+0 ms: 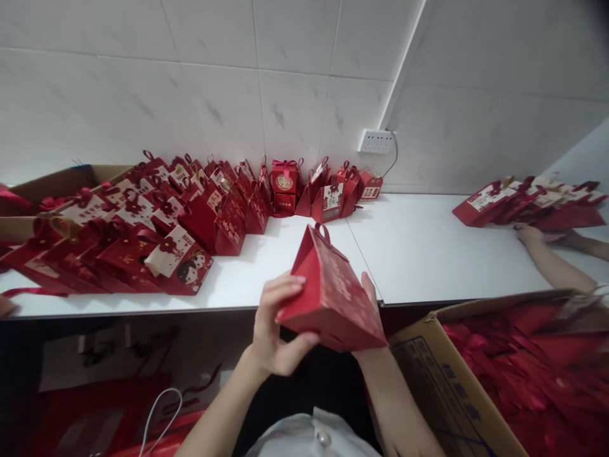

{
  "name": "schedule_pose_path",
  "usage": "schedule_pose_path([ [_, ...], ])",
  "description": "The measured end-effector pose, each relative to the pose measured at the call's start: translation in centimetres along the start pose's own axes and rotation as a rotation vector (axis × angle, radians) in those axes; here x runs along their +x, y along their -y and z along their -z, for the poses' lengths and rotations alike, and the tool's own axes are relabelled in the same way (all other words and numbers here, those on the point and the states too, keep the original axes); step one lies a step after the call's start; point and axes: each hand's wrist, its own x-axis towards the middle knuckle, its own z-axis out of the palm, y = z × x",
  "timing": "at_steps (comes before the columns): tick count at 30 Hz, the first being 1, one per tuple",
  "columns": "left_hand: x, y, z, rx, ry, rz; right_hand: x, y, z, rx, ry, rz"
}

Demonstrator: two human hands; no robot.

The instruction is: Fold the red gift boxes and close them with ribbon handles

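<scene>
A red gift box with a peaked top, gold print and a ribbon loop is held tilted in front of the table edge. My left hand grips its left end, thumb on the lower edge and fingers on the side panel. On the far right side of the box is my right hand; the box covers most of it, though fingertips show along that side. Beyond the box, several similar red gift boxes stand in a row against the wall.
Many red gift boxes crowd the left of the white table, beside a cardboard carton. At right, a co-worker's hand touches more boxes. A large carton of red ribboned pieces stands near my right arm. A power strip is on the wall.
</scene>
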Motion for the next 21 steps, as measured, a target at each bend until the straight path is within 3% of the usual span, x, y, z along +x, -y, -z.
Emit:
schedule_pose_path([
  [3,-0.5,1.2,-0.2,-0.162,-0.125,0.395,-0.3,0.2,0.0,0.254,-0.029,-0.162],
  [5,-0.6,1.7,-0.4,-0.320,-0.177,0.619,-0.6,0.2,0.2,0.269,-0.018,-0.228],
  [8,-0.1,1.6,-0.8,-0.553,-0.207,0.873,-1.1,0.2,0.3,0.255,0.029,-0.321],
  [11,0.5,1.3,-1.1,-0.751,-0.199,1.067,-1.6,0.5,-0.1,0.288,0.015,-0.305],
  [16,1.1,0.9,-1.2,-0.884,-0.233,1.168,-2.1,1.1,-0.7,0.303,-0.027,-0.213],
  [21,1.0,0.4,-1.2,-0.741,-0.192,1.053,-1.6,1.2,0.0,0.325,0.002,-0.253],
])
